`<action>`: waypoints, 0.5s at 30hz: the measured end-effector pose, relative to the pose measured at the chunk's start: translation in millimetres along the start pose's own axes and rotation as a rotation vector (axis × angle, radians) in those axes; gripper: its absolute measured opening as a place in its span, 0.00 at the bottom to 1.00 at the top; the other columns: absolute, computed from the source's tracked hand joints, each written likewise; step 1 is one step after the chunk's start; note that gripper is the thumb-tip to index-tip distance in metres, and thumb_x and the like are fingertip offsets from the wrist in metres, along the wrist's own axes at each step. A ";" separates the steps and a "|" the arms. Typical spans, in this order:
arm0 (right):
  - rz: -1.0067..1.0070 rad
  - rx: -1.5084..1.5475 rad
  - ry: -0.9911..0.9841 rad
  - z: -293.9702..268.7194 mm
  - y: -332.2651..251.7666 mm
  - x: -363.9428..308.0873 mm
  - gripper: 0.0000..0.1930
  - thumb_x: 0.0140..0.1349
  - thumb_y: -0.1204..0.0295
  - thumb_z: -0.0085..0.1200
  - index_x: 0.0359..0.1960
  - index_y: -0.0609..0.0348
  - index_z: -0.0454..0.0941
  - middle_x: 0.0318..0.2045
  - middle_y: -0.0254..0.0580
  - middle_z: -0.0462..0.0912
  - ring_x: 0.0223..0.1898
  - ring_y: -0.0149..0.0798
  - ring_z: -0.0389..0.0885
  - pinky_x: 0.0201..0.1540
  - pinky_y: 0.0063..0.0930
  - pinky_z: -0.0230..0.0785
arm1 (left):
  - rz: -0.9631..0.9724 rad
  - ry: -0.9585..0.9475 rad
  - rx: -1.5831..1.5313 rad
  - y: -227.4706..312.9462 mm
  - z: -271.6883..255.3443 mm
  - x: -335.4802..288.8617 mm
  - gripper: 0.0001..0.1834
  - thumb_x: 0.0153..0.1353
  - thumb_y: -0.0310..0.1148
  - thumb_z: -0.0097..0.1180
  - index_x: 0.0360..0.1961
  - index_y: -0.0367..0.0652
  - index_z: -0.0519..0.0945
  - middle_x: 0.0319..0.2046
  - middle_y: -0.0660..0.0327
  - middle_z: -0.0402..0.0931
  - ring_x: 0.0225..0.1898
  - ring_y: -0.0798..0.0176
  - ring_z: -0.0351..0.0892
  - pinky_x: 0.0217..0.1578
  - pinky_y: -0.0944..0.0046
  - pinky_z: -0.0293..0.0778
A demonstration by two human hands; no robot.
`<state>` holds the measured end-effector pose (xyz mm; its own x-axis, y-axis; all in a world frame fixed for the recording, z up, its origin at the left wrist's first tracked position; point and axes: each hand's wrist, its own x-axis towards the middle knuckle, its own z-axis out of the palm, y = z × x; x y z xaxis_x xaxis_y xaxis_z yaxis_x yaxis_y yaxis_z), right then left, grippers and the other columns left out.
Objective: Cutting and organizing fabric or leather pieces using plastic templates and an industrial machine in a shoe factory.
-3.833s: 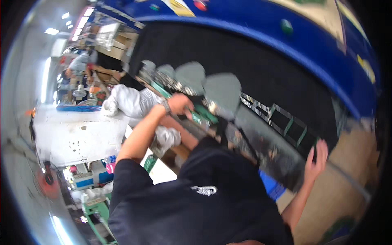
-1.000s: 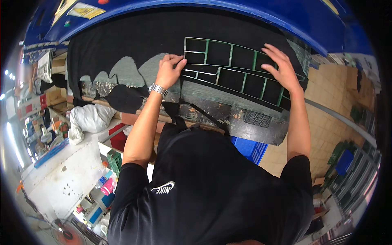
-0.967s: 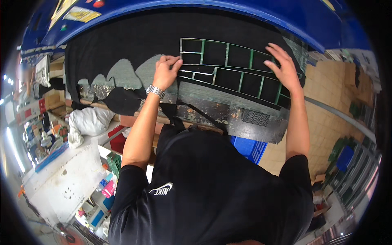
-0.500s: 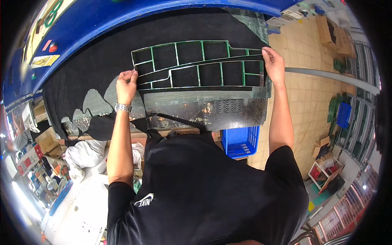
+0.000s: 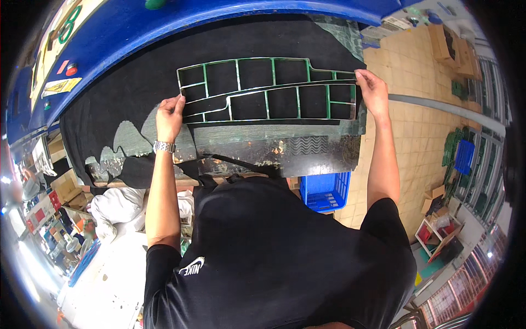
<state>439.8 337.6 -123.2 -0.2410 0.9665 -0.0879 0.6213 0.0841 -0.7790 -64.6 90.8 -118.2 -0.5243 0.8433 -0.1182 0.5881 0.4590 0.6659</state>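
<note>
A long green-edged metal cutting die [image 5: 273, 71], made of two stepped outlines with cross bars, lies on black sheet material [image 5: 126, 82]. My left hand [image 5: 170, 114] pinches the die's left end between thumb and fingers. At the opposite end, my right hand [image 5: 375, 94] has its thumb and fingers closed on the narrow upper corner. I cannot tell whether the two outlines are joined. The black sheet shows through the die's openings, and its cut-out edge ends at the left near my left wrist.
A worn cutting board [image 5: 263, 151] lies under the sheet, close to my body. The blue machine body [image 5: 181, 33] curves across the far side. Below the board's right part stands a blue crate [image 5: 327, 192]. White cloth [image 5: 118, 208] is bundled at the left.
The picture has shifted slightly. My right hand and the die's right end sit a little lower and further right in it; both hands keep their hold.
</note>
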 end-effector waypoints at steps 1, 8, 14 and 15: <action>-0.013 0.003 -0.003 -0.7 -0.5 5.3 0.11 0.68 0.68 0.59 0.46 0.59 0.84 0.33 0.41 0.87 0.32 0.30 0.84 0.40 0.26 0.75 | 0.025 0.001 0.003 0.2 0.0 3.0 0.15 0.66 0.39 0.62 0.45 0.38 0.87 0.39 0.53 0.85 0.44 0.57 0.83 0.49 0.61 0.75; -0.251 -0.299 0.250 1.6 -76.1 -11.7 0.15 0.67 0.68 0.59 0.51 0.64 0.82 0.45 0.51 0.85 0.44 0.47 0.86 0.48 0.35 0.76 | 0.213 0.029 0.140 18.9 -34.4 -39.7 0.15 0.65 0.38 0.62 0.47 0.39 0.84 0.41 0.47 0.81 0.46 0.46 0.81 0.49 0.52 0.75; -0.555 -0.061 0.102 89.5 -223.1 -15.1 0.15 0.67 0.66 0.58 0.49 0.63 0.83 0.45 0.51 0.85 0.46 0.49 0.85 0.51 0.36 0.76 | 0.253 -0.312 0.037 16.9 -48.6 -91.4 0.15 0.57 0.39 0.69 0.40 0.40 0.86 0.36 0.51 0.81 0.43 0.46 0.79 0.49 0.52 0.74; -0.609 -0.034 0.045 109.0 -243.5 -13.7 0.15 0.67 0.65 0.58 0.49 0.63 0.83 0.45 0.52 0.85 0.46 0.51 0.85 0.51 0.36 0.76 | 0.378 -0.296 0.131 8.5 -41.5 -92.9 0.16 0.55 0.40 0.70 0.39 0.41 0.86 0.36 0.52 0.81 0.45 0.46 0.78 0.50 0.52 0.74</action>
<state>210.5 277.5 0.0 -0.5290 0.7515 0.3942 0.4052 0.6319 -0.6607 -36.4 4.7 -71.0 -0.0728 0.9920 -0.1029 0.7856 0.1206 0.6069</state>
